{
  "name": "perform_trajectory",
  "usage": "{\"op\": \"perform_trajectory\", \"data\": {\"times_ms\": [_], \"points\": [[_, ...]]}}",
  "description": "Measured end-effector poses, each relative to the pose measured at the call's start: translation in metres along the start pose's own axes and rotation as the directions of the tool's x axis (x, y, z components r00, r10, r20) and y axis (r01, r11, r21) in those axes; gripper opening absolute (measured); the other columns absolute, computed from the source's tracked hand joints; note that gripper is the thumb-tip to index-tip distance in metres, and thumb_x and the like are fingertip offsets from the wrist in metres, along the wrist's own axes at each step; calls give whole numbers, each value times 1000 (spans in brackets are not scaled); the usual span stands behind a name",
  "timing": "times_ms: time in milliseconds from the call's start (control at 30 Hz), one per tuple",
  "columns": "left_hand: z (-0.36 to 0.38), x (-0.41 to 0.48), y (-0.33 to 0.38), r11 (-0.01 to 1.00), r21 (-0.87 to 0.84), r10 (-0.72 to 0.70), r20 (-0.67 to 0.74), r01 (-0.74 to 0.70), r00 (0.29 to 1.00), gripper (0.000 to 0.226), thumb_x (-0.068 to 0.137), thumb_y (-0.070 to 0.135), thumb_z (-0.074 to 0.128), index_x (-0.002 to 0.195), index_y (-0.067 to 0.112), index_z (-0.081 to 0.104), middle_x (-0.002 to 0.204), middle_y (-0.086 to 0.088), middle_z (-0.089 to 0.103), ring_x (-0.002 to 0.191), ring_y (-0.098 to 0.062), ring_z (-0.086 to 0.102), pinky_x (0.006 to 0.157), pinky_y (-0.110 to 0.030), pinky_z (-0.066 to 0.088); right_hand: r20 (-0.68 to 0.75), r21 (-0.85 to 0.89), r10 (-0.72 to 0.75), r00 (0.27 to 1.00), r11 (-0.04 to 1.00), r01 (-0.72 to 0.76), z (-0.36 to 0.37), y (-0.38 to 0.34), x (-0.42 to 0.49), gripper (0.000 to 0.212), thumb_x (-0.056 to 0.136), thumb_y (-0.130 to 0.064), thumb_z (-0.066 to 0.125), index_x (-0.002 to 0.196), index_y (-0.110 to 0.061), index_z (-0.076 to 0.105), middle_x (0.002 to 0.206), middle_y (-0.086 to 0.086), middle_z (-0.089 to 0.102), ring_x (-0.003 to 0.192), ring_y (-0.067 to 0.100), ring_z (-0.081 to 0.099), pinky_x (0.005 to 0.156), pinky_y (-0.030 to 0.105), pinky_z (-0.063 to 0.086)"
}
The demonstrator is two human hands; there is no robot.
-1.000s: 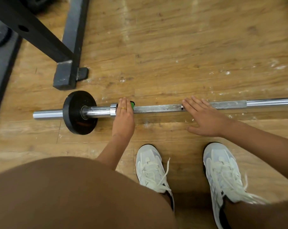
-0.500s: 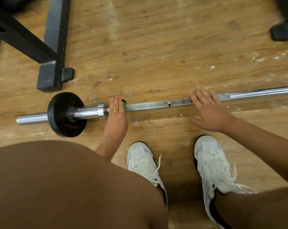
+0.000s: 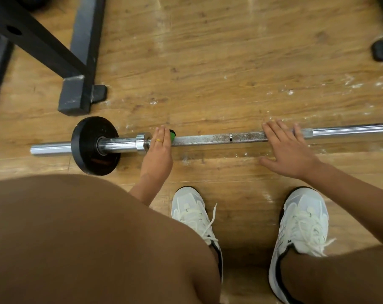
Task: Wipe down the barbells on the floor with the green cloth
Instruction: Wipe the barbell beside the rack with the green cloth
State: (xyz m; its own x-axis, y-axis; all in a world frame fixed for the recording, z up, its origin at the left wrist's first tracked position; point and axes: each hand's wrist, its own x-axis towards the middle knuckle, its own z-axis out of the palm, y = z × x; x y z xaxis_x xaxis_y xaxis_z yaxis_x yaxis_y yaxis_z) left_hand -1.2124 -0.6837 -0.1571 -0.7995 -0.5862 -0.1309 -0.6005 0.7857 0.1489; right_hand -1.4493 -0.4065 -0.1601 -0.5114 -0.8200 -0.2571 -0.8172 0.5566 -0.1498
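The barbell (image 3: 208,139) lies on the wooden floor (image 3: 208,62), with a black plate (image 3: 92,148) near its left end. The left hand (image 3: 158,154) drapes over it just beside the collar (image 3: 141,140), its grip closed on the green cloth (image 3: 172,135), of which only an edge peeks out past the fingers. The right hand (image 3: 287,150) rests flat on the knurled part farther right, grip wide, fingers straight
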Motion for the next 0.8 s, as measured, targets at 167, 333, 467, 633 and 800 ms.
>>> {"op": "perform_trajectory", "data": {"times_ms": [167, 333, 467, 633, 800], "points": [[-1, 4, 0, 994, 11, -107, -13, 107, 994, 74, 91, -13, 39, 158, -4, 9, 167, -20, 11, 156, -32, 4, 127, -39, 8, 3, 22, -17, 1000, 1000, 17, 3, 5, 2, 98, 89, -60, 52, 161, -17, 1, 167, 3, 10, 155, 21, -3, 120, 49, -11], [-3, 3, 0, 995, -3, -103, 9, 103, 995, 75, 91, -13, 37, 159, -2, 8, 168, -17, 8, 156, -30, 0, 127, -37, 6, -13, 7, -23, 1000, 1000, 23, 4, 6, 2, 99, 88, -61, 52, 161, -17, 1, 167, 4, 11, 155, 21, -2, 120, 50, -11], [-5, -2, -2, 999, 18, -27, 21, 26, 999, 79, 89, -16, 38, 159, -1, 7, 168, -16, 6, 156, -28, -3, 127, -36, 5, 60, -9, -52, 997, 999, 53, 0, 10, 0, 100, 91, -61, 50, 160, -17, -8, 169, 2, 1, 154, 18, -9, 120, 45, -14], [-8, 0, -14, 1000, 30, 6, 18, -7, 1000, 78, 89, -18, 37, 159, 0, 9, 168, -16, 7, 156, -27, 0, 124, -33, 2, 101, -95, -129, 987, 986, 139, -5, 15, 2, 103, 92, -63, 46, 158, -10, -13, 168, 8, -8, 151, 19, -21, 121, 42, -15], [-5, 3, -28, 998, 47, 43, 49, -45, 998, 76, 91, -14, 41, 159, -1, 10, 167, -18, 9, 156, -29, 4, 125, -35, 5, 83, -96, -159, 984, 981, 167, 1, 12, 4, 105, 91, -60, 49, 158, -7, -12, 167, 12, -5, 152, 24, -20, 124, 45, -10]]}}
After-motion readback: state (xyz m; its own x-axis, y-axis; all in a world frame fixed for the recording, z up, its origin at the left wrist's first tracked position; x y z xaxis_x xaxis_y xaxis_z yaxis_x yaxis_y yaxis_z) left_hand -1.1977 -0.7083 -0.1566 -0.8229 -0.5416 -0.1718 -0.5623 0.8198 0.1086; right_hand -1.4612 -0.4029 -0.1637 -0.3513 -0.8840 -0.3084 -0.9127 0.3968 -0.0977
